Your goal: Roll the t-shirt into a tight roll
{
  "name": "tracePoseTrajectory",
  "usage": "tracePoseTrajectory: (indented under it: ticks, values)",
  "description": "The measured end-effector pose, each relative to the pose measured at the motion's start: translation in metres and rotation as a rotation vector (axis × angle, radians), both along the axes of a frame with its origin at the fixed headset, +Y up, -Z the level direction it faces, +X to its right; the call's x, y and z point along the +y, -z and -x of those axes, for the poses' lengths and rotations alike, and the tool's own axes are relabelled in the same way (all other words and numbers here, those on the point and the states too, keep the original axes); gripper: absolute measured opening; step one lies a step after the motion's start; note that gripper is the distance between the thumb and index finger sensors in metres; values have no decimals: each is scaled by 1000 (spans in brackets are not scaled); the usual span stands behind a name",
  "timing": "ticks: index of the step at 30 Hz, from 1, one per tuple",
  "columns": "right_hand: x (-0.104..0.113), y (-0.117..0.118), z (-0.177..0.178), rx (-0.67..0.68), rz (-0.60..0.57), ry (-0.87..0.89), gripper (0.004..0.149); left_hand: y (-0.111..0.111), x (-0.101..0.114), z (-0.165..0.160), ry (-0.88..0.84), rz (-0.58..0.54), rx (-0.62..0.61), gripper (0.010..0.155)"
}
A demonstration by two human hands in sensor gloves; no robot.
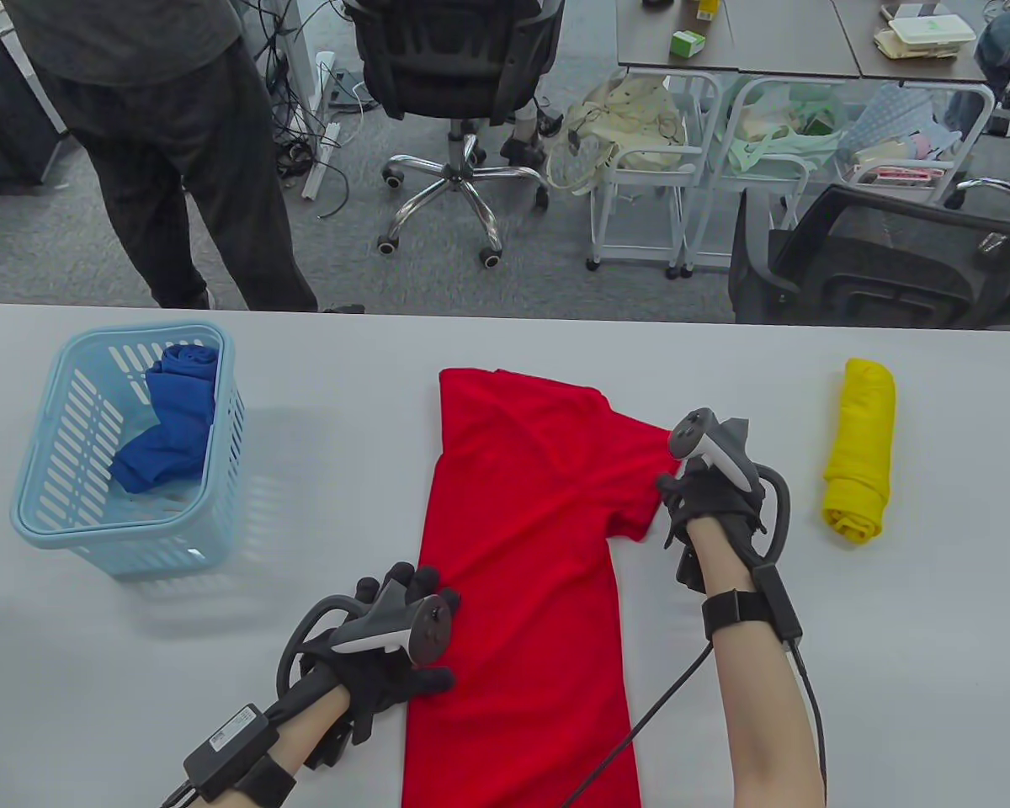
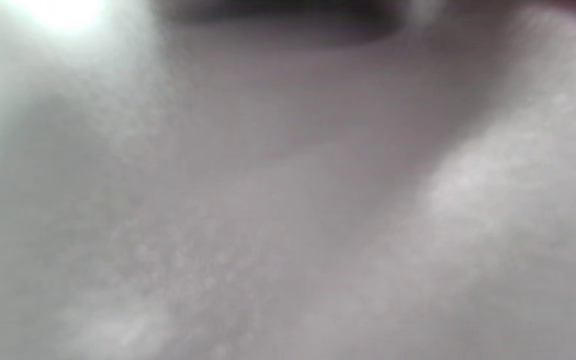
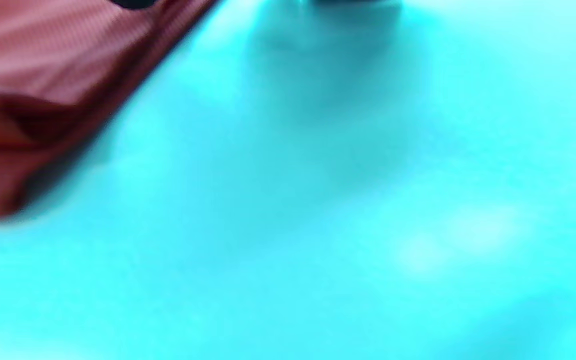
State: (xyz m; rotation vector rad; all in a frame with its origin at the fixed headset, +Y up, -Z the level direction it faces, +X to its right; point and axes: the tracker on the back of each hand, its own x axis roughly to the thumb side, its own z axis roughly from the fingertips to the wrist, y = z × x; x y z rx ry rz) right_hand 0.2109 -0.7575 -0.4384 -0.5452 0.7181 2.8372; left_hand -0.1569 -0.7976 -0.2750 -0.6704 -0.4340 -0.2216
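Observation:
A red t-shirt (image 1: 522, 547) lies flat on the white table (image 1: 892, 640), collar end far from me. Its left side looks folded inward and its right sleeve (image 1: 640, 480) sticks out. My right hand (image 1: 677, 497) is at that sleeve's outer edge with curled fingers pinching the cloth. In the right wrist view the red cloth (image 3: 43, 75) fills the top left, over a table tinted cyan. My left hand (image 1: 429, 631) rests with relaxed fingers on the shirt's left edge, low down. The left wrist view is only a grey blur.
A light blue basket (image 1: 50, 505) at the left holds a blue garment (image 1: 172, 421). A rolled yellow shirt (image 1: 858, 454) lies at the right. A standing person (image 1: 160, 126) and office chairs (image 1: 884, 261) are beyond the far edge. My right wrist cable (image 1: 640, 724) crosses the shirt's lower right.

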Motion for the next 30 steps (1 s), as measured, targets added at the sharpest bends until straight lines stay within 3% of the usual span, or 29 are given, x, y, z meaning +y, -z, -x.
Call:
tracePoseTrajectory:
  ticks: [6,8,11,15,17,20,21,22,23,26,28,30]
  values:
    - [-3,9,33,-8,9,-140,83,0,0,0,-3,5,0,87]
    - [0,13,40,-4,-22,-138,75,1,0,1,-2,4,1,87]
    - [4,18,47,16,-46,-124,46,1,0,1,-5,6,3,86]
    - [8,20,45,-24,-59,-77,43,1,0,1,-3,5,3,86]
    - [21,14,49,-36,-153,37,43,2,0,1,-5,5,3,87]
    - [49,7,65,114,-190,348,44,3,0,1,-10,6,3,86]
    - [60,3,71,134,-160,526,47,3,0,1,-11,7,5,86]
    - [70,-1,76,168,-147,584,58,3,1,1,-8,5,5,87]
    - [76,-1,77,214,-143,586,67,3,1,1,-5,3,6,87]
    - [89,-7,82,297,-157,491,62,3,1,1,-3,2,7,87]
    - [86,-14,88,345,-143,406,58,3,1,1,-4,2,8,86]
    - [74,-23,99,475,-71,319,59,3,1,1,-4,0,8,86]
